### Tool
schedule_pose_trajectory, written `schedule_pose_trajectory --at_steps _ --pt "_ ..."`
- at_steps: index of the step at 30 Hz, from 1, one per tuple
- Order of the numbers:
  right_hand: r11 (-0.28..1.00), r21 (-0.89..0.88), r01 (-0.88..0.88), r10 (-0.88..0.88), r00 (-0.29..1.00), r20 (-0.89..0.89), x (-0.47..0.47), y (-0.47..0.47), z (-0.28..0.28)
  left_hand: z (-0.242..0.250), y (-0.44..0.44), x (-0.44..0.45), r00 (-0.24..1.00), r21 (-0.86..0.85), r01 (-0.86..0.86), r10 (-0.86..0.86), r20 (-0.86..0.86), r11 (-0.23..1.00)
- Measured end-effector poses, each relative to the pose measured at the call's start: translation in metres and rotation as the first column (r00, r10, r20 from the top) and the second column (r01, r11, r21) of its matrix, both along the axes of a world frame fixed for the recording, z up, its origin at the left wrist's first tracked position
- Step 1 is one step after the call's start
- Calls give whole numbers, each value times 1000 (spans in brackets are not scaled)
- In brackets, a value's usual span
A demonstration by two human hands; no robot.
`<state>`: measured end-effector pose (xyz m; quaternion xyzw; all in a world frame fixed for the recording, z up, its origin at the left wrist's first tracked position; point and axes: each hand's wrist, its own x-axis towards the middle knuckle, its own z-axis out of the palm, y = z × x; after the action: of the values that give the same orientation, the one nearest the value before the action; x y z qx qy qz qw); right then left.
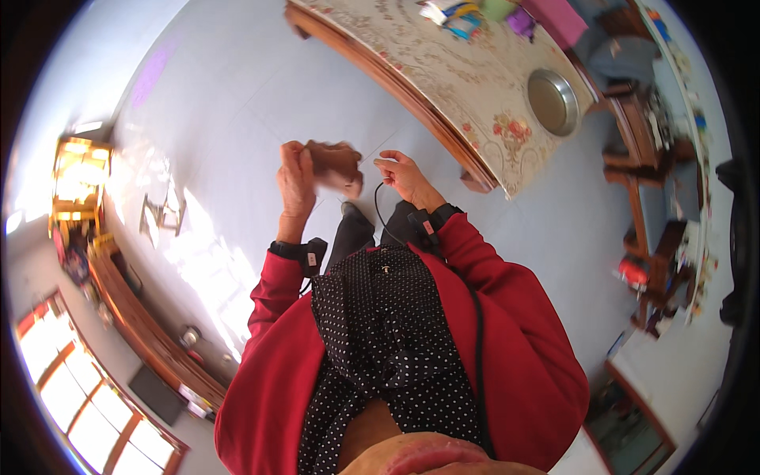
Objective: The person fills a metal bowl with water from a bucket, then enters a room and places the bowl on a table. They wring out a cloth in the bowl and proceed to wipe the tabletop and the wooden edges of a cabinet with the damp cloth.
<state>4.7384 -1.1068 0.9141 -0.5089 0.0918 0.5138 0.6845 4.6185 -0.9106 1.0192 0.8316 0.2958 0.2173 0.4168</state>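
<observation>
My left hand [295, 178] grips a brown cloth [333, 163] by its edge. Motion blurs the cloth, which hangs bunched over the floor between my two hands. Just right of it is my right hand [407, 177], apart from the cloth, with bent fingers parted and nothing plainly held in them. A thin black cable [379, 212] loops down from beside those fingers towards my clothes; where its upper end goes is hidden. Each wrist wears a black strap with a small black device.
A table with a flowered cover [439, 89] stands ahead to the right, bearing a round metal basin [553, 102], a pink box [555, 21] and colourful packets [460, 18]. A small stool [161, 214] is on the sunlit floor at left. Wooden chairs [638, 217] stand at far right.
</observation>
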Motion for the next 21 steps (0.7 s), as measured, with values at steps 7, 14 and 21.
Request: schedule_pose_trajectory --at_steps 7,14,21 --pt "964 -81 251 -257 964 -73 0 -4 -19 -20 41 60 934 129 356 -350 -70 925" --pt "990 -45 132 -132 991 4 27 39 -44 -25 8 109 814 -44 546 -542 -211 837" --pt "855 -434 285 -9 844 536 40 64 -123 -29 -54 158 425 -145 893 -904 -43 426"
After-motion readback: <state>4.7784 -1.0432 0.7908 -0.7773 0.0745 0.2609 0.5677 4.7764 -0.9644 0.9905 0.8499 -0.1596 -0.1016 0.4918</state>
